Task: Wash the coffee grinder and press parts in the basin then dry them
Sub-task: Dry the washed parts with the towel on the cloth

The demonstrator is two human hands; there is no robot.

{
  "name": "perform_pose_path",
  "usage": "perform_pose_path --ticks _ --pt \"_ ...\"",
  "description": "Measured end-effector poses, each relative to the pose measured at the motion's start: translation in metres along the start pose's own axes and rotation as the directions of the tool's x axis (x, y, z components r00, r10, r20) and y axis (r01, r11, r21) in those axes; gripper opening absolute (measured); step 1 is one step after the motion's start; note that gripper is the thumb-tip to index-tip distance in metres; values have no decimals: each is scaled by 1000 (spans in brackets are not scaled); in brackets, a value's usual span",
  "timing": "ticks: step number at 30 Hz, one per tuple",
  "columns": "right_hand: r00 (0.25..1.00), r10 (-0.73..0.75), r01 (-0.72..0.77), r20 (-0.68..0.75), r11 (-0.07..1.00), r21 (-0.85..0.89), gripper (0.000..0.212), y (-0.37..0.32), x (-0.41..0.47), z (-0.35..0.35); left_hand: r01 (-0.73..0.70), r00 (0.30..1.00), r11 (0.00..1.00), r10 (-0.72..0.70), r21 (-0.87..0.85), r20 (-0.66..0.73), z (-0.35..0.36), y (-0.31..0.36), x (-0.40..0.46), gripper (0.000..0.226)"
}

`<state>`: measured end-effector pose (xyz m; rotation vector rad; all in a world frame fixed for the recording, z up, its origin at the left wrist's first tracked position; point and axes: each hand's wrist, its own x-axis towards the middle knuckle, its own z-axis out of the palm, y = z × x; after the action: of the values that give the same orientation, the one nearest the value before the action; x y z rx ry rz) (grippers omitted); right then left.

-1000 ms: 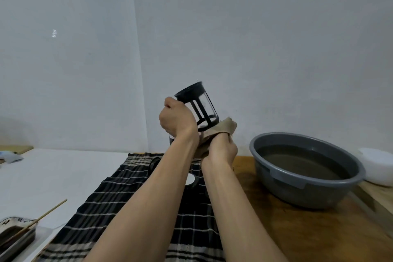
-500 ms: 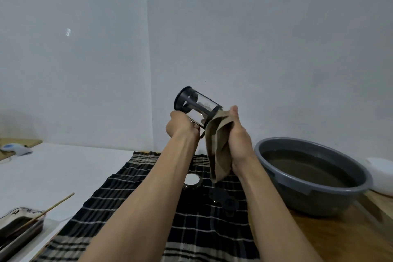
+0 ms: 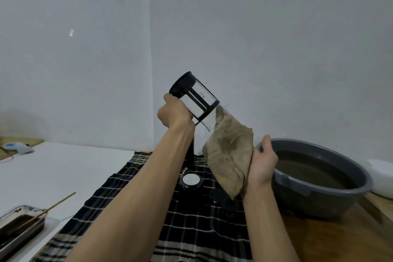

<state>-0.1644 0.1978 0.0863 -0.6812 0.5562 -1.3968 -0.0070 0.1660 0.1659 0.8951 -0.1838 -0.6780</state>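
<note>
My left hand (image 3: 174,112) grips the handle of the glass French press carafe (image 3: 194,99) with its black frame, held tilted in the air, base up to the left. My right hand (image 3: 262,162) holds a beige cloth (image 3: 229,155) whose upper corner touches the carafe's mouth. Below, on the black plaid towel (image 3: 191,229), lie a round lid-like part with a white middle (image 3: 190,180), a black part (image 3: 222,198) and a tall dark cylinder (image 3: 190,151) half hidden behind my left forearm. The grey basin (image 3: 319,195) of murky water stands to the right.
A white bowl (image 3: 380,176) sits behind the basin on the wooden counter (image 3: 319,240). At the lower left a metal tray (image 3: 21,227) holds dark liquid and a wooden stick (image 3: 57,204). A white handheld device (image 3: 19,148) lies far left by the wall.
My right hand has come down and to the right with the cloth, which now hangs from the carafe's mouth. The carafe has tilted a little higher in my left hand.
</note>
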Motion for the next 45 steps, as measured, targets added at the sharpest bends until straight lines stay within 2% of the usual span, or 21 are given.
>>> perform_pose_path --ticks 5,8,10,13,15,17,19,21,22,24,26,28,30,32,34,36,37,40,41,43,45 --pt "965 -90 60 247 990 126 66 26 -8 12 16 999 998 -19 69 36 -1 -8 -5 31" --pt "818 -185 296 545 947 -123 68 29 3 16 -19 993 978 -5 209 117 -2 -11 -1 28" --pt "713 -124 524 690 748 -408 65 26 9 15 -34 988 952 -14 303 154 -2 -10 5 28" --pt "756 35 614 653 309 -727 17 13 16 18 -12 979 938 -60 346 196 -3 -12 12 28" --pt "772 115 601 625 188 -777 36 5 23 20 -2 974 937 -77 348 211 -8 -16 12 28" --pt "793 134 553 595 251 -794 28 -2 28 20 -12 967 946 -72 325 244 -11 -23 12 29" --pt "802 138 437 581 529 -728 22 -4 31 16 -10 953 953 -83 302 293 -12 -27 12 30" --pt "803 138 193 580 860 -472 40 -2 30 12 36 933 959 -132 280 334 -9 -31 11 33" --pt "781 129 86 611 947 -311 46 0 29 10 74 916 964 -167 256 365 -9 -34 12 37" --pt "749 96 5 655 989 -151 55 1 27 11 152 869 973 -216 174 446 -11 -43 15 50" --pt "760 75 107 646 965 -239 57 -4 25 18 140 864 976 -203 167 460 -13 -53 23 51" --pt "820 42 325 570 787 -525 51 -7 25 20 107 875 969 -198 222 442 -14 -53 30 41" --pt "844 61 477 533 369 -798 34 -6 22 19 130 877 965 -219 228 427 -13 -42 37 65" --pt "825 108 555 555 28 -831 31 -1 22 15 118 832 955 -244 271 498 -6 -21 40 83" --pt "796 128 601 591 -59 -797 36 8 22 13 43 797 928 -254 369 547 4 -14 34 65" --pt "777 92 623 623 26 -781 34 13 22 13 6 845 925 -207 379 492 5 -18 32 42" --pt "773 67 614 631 167 -771 39 16 21 12 15 854 944 -184 331 486 3 -23 32 39" --pt "785 17 315 619 850 -423 64 10 19 14 193 722 979 -100 -61 684 -8 -34 36 34" --pt "769 37 184 638 943 -276 68 8 18 14 258 689 950 -56 -173 722 -12 -36 36 36" --pt "759 53 121 648 968 -221 72 6 15 17 278 645 931 2 -237 764 -16 -38 39 39" --pt "775 31 171 631 951 -256 76 8 13 16 183 600 979 -40 -89 799 -17 -32 43 44"
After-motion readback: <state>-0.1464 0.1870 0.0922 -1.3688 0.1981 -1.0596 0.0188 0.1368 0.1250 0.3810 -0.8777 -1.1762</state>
